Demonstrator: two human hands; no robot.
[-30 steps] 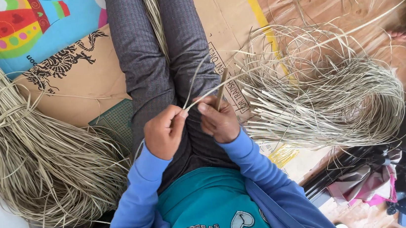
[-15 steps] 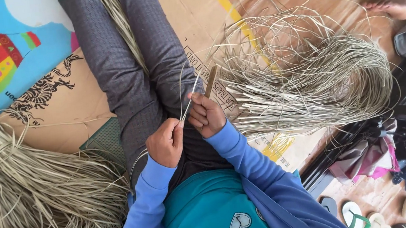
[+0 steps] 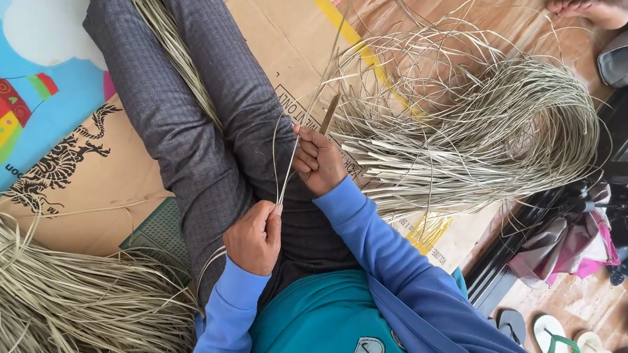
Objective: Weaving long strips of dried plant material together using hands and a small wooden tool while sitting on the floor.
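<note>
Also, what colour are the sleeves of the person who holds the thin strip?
The sleeves are plain bright blue, seen best in the head view, above a teal top.

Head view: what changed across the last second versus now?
The hands drew apart along the pale strand: left hand pulled back toward the body, right hand stayed forward with the thin brown stick. A second ago they sat side by side. Nothing let go; both keep their pinch. The bundles and cardboard only shifted with the camera.
</note>
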